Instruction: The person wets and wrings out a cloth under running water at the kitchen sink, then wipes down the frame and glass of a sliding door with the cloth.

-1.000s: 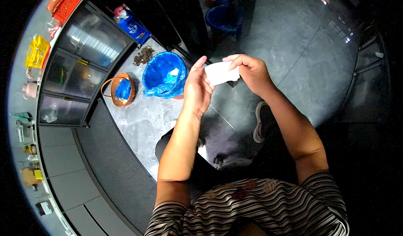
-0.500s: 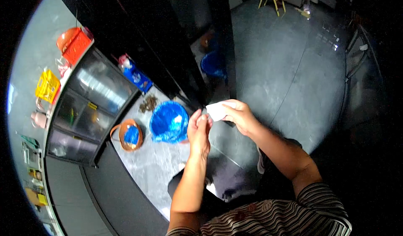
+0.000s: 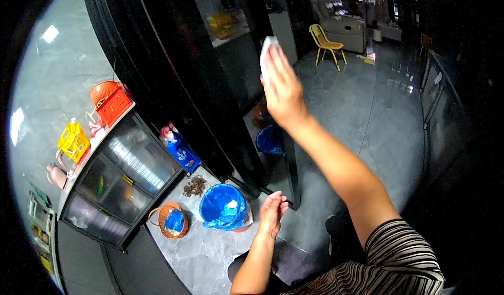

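Note:
My right hand is raised at the dark glass door. Its fingers lie stretched along a folded white tissue, and the palm faces the pane near its edge frame. Motion slightly blurs these fingertips. Lower down, my left hand is closed with its fingers curled, near the bottom corner of the door. Whatever it may hold is hidden. Left of that hand stands a bin lined with a blue bag, with a white scrap inside.
A wicker basket and a small brown heap are on the floor. A blue package leans by a glass-fronted cabinet. On the cabinet are a red basket and a yellow jug. A yellow chair stands farther back.
My right hand has gone up and forward with the white tissue, away from my left hand. The left hand is lower in view. My head view has tilted upward, showing more of the room.

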### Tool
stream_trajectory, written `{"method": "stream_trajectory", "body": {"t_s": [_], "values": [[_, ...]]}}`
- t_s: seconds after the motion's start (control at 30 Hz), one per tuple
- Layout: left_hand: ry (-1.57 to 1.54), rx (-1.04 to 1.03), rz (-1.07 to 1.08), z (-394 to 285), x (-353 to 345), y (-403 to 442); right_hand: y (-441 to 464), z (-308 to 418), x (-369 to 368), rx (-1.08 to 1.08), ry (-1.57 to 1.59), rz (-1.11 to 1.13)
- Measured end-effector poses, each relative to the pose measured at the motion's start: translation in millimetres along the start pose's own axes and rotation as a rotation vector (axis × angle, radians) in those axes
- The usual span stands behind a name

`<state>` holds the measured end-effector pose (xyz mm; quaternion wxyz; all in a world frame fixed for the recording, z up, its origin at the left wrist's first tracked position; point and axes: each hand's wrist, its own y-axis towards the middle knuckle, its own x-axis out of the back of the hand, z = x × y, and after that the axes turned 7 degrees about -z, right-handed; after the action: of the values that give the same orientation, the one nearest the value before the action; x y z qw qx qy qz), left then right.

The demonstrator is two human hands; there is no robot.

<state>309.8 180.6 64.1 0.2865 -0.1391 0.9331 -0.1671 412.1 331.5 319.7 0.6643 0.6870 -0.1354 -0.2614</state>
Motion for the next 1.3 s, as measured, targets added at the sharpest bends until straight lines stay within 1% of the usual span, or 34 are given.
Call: {"method": "stream_trajectory", "body": {"t_s": [0.03,0.1,0.13,0.17,0.23,0.3,0.43,0.5,0.57,0.63,0.7,0.8,0.83,0.9,0.97,1.1,1.17,1.23,1.3], "values": [[0.019,-0.02,-0.006,-0.5,-0.3,1.8,-26.6,1.6,2.7,-0.006,0.001,0.042],[0.029,-0.045,0.001,1.0,-0.4,3.7,-73.4,1.9,17.1,0.003,-0.108,0.163],[0.005,-0.025,0.021,2.0,0.8,4.0,-94.2,7.7,24.0,-0.059,-0.083,0.24],[-0.014,-0.002,0.036,0.0,1.0,2.3,-102.2,16.0,28.4,-0.092,-0.025,0.283],[-0.008,0.012,0.033,-2.7,-1.2,-2.7,-101.7,8.7,29.1,-0.032,-0.126,0.365],[-0.01,0.019,0.043,-3.5,-0.6,-3.5,-61.4,3.4,11.6,0.023,-0.148,0.286],[-0.038,0.011,0.038,-1.1,1.8,1.2,50.1,-10.9,-34.2,0.154,-0.031,-0.001],[-0.057,0.021,0.042,0.6,0.6,0.6,74.1,-12.6,-47.0,0.13,-0.007,-0.046],[-0.057,0.025,0.049,4.2,-0.9,-0.7,63.1,-7.6,-45.3,0.134,-0.002,-0.053],[-0.047,0.053,0.032,5.4,-1.6,1.0,22.5,-2.8,-37.7,0.072,-0.03,-0.023],[-0.053,0.043,0.055,4.8,-0.4,1.4,-13.9,0.3,-20.6,0.044,-0.158,0.123],[-0.077,0.022,0.047,1.0,-2.5,-3.4,6.7,5.3,-16.8,0.1,-0.176,0.153],[-0.088,0.017,0.058,2.2,-3.4,-2.9,26.6,1.7,-23.6,0.12,-0.194,0.141],[-0.075,0.032,0.053,4.5,-2.9,1.3,84.0,3.6,-43.2,0.194,-0.262,0.06],[-0.08,0.022,0.064,8.1,-3.8,6.4,142.5,-2.9,-69.1,0.294,-0.328,-0.071],[-0.073,0.095,0.067,14.9,-2.8,13.1,248.6,-10.1,-104.8,0.393,-0.513,-0.204],[-0.084,0.094,0.068,15.7,-1.7,13.2,295.6,-12.6,-124.6,0.495,-0.47,-0.517],[-0.105,0.088,0.06,10.3,-2.9,9.3,328.3,2.3,-121.2,0.111,-0.288,-0.166],[-0.127,0.082,0.05,6.9,-2.9,3.6,343.1,13.2,-113.6,0.026,-0.353,-0.003]]}}
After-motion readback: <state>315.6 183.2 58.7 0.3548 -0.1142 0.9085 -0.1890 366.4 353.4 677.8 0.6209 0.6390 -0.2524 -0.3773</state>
